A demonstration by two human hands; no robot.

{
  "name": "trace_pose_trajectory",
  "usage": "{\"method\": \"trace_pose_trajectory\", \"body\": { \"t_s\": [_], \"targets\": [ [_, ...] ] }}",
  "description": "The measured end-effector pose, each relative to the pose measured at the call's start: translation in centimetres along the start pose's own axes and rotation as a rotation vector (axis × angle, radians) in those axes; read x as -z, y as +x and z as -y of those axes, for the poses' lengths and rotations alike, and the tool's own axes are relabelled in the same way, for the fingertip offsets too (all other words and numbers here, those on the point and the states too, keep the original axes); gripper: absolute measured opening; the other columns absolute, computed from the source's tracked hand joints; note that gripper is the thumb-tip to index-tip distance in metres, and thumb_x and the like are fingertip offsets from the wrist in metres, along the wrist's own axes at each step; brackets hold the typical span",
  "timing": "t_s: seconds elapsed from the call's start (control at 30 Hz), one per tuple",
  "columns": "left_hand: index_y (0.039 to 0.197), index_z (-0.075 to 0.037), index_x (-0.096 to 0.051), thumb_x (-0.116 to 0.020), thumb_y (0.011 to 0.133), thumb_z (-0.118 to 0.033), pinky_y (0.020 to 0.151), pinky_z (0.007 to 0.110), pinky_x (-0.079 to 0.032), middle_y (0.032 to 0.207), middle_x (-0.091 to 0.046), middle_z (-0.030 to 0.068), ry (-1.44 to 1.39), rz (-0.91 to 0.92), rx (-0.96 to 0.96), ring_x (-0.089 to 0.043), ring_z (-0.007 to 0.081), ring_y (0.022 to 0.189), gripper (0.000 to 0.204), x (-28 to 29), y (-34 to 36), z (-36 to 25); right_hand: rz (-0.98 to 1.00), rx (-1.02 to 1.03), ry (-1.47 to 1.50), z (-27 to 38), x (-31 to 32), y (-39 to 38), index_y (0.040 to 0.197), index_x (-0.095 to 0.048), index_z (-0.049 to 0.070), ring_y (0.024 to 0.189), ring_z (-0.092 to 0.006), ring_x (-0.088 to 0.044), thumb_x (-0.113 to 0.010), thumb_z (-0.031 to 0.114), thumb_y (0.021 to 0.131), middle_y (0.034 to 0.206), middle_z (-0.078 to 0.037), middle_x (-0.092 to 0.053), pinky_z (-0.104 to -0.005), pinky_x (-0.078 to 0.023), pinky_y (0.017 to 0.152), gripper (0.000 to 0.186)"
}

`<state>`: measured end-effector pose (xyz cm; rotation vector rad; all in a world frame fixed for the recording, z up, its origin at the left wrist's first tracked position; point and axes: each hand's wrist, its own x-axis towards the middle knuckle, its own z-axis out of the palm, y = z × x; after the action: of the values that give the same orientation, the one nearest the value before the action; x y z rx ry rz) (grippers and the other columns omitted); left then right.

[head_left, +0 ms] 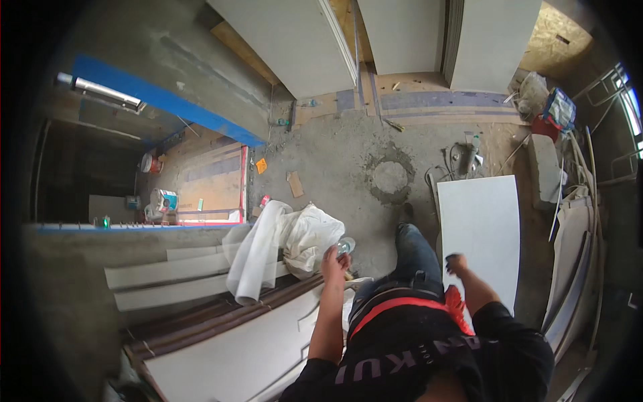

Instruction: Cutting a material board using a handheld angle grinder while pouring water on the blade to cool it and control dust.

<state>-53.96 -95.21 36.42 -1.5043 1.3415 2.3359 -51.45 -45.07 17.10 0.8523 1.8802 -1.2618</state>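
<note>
My left hand (pixel 333 262) is closed around a clear plastic bottle (pixel 345 246), seen nearly end-on, beside a crumpled white plastic bag (pixel 312 234). My right hand (pixel 457 264) is at my right side, over a long white panel (pixel 481 228). Its fingers are curled, and something dark shows at them that is too small to make out. Left of the bag, a roll of translucent white sheeting (pixel 258 251) leans over stacked white boards (pixel 181 273).
A round patch (pixel 391 177) marks the concrete floor ahead. Large white panels (pixel 301 47) stand at the far side. To the right are cords with a tool (pixel 469 159), a concrete block (pixel 544 171) and leaning strips (pixel 569 248). A bucket (pixel 151 163) stands in the left opening.
</note>
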Motion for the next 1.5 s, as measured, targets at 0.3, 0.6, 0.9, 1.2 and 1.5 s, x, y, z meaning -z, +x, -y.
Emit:
{"method": "trace_pose_trajectory", "body": {
  "t_s": [0.3, 0.6, 0.9, 1.2, 1.5],
  "targets": [
    [0.131, -0.019, -0.067, -0.071, 0.105, -0.033, 0.064, 0.031, -0.057, 0.092, -0.076, 0.0062, 0.234, 0.061, 0.046, -0.073, 0.0172, 0.072, 0.030, -24.5, 18.7, -14.7, -0.083, 0.355, 0.262, 40.0, 8.8, 12.6, 0.128, -0.074, -0.001, 0.062, -0.0142, -0.064, -0.062, 0.017, 0.106, 0.079, -0.006, -0.069, -0.0307, -0.052, 0.054, 0.031],
    [0.136, -0.017, -0.062, -0.072, 0.105, -0.036, 0.066, 0.029, -0.058, 0.094, -0.073, 0.0049, 0.455, 0.274, 0.254, -0.073, 0.0161, 0.076, 0.037, -50.4, 48.1, -15.8, -0.397, 0.071, 0.247, 47.3, 9.5, 26.0, 0.126, -0.075, -0.002, 0.064, -0.0139, -0.065, -0.063, 0.017, 0.105, 0.079, -0.007, -0.070, -0.0315, -0.053, 0.059, 0.031],
    [0.137, -0.014, -0.063, -0.069, 0.108, -0.034, 0.065, 0.030, -0.059, 0.095, -0.071, 0.0042, 0.721, 0.409, 0.345, -0.073, 0.0177, 0.077, 0.036, -67.8, 82.4, -6.4, -0.226, -0.229, 0.473, 48.9, -6.1, 43.7, 0.127, -0.074, -0.002, 0.069, -0.0139, -0.067, -0.064, 0.013, 0.105, 0.081, -0.007, -0.072, -0.0321, -0.055, 0.065, 0.028],
    [0.135, -0.014, -0.064, -0.071, 0.108, -0.035, 0.069, 0.031, -0.060, 0.097, -0.070, 0.0044, 0.803, 0.398, 0.282, -0.074, 0.0172, 0.079, 0.035, -74.9, 100.7, 3.8, -0.045, -0.211, 0.602, 50.2, -11.2, 61.0, 0.128, -0.074, 0.001, 0.074, -0.0114, -0.067, -0.065, 0.017, 0.108, 0.087, -0.004, -0.073, -0.0295, -0.056, 0.071, 0.027],
    [0.155, -0.012, -0.055, -0.070, 0.109, -0.028, 0.076, 0.032, -0.060, 0.107, -0.072, 0.0083, 0.941, 0.503, 0.100, -0.075, 0.0181, 0.088, 0.051, -75.3, 100.6, 3.7, 0.037, -0.224, 0.464, 50.0, -9.6, 67.0, 0.123, -0.075, 0.001, 0.075, -0.0122, -0.067, -0.067, 0.020, 0.106, 0.082, -0.004, -0.071, -0.0316, -0.055, 0.072, 0.027]
  ]
}}
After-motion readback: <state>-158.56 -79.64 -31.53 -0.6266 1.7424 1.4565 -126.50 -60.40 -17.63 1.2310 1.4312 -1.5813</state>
